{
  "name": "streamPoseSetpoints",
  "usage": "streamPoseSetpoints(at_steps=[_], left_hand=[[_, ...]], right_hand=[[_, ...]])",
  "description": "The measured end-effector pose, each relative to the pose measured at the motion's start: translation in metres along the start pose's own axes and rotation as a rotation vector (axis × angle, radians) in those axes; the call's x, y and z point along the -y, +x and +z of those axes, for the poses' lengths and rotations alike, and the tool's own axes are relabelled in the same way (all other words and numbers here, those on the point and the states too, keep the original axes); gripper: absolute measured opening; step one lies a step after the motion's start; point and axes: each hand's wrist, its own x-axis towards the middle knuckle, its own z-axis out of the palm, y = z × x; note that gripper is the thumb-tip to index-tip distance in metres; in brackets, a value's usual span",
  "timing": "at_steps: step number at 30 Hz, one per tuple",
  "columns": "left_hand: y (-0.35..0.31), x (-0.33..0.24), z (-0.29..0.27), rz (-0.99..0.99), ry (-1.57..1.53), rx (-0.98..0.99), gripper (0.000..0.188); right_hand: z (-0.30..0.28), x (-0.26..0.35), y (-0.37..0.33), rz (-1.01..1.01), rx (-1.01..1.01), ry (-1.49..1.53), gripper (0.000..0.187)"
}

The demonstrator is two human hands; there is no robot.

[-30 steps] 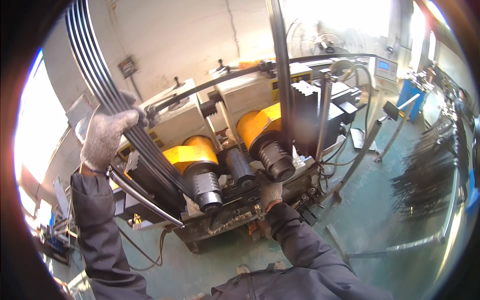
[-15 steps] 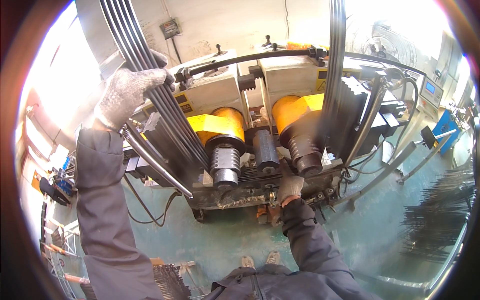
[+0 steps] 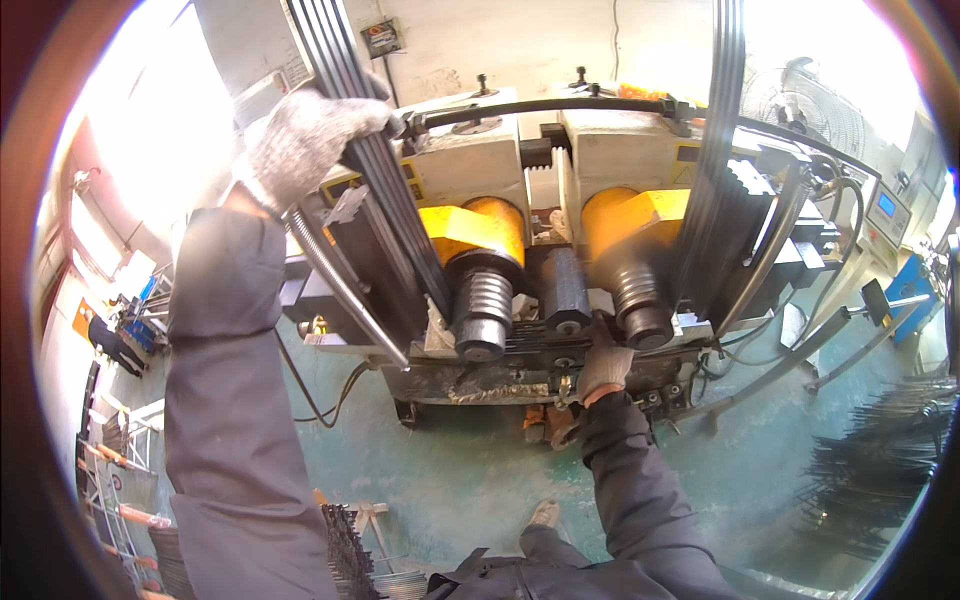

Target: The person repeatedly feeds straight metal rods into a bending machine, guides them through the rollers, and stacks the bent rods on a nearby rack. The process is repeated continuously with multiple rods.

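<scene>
My left hand (image 3: 315, 140), in a pale knit glove, is closed round a bundle of long dark metal bars (image 3: 382, 185). The bars lean slightly left, their lower ends behind the left ribbed roller (image 3: 485, 312). Motion blurs this hand a little. Low at the front of the machine, my gloved right hand (image 3: 604, 365) touches the machine bed below the dark hexagonal block (image 3: 565, 290). One finger points up beside the block; the other fingers are hidden. A second bundle of bars (image 3: 714, 150) stands upright behind the right ribbed roller (image 3: 640, 303).
Yellow housings (image 3: 478, 230) cover the rollers' rear. A black hose (image 3: 540, 106) arches across the machine top. Bright metal rods (image 3: 345, 290) slant at the left side. A control box with a screen (image 3: 885, 215) stands right; piled dark rods (image 3: 880, 470) lie at lower right.
The view has shifted, so the machine sits further right. The left bundle stands more upright, and my left hand has risen with it. My right hand keeps its place at the machine front.
</scene>
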Motion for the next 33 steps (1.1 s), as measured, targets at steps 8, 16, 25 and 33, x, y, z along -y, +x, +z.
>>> streamPoseSetpoints(at_steps=[8, 16, 25, 33], left_hand=[[-0.101, -0.076, -0.006, 0.341, 0.642, -0.431, 0.018], [-0.355, -0.245, -0.028, -0.565, -0.865, -0.765, 0.019], [-0.580, -0.441, -0.034, -0.885, -0.530, -1.476, 0.021], [-0.669, -0.675, -0.032, -1.064, -0.029, -2.029, 0.018]], right_hand=[[-0.039, 0.027, -0.049, -0.194, 0.280, -0.471, 0.047], [-0.093, 0.083, -0.220, 0.352, 0.114, 0.056, 0.023], [-0.027, 0.078, -0.294, 0.047, 0.695, -0.086, 0.026], [0.013, 0.116, -0.484, -0.089, 1.356, 0.097, 0.030]])
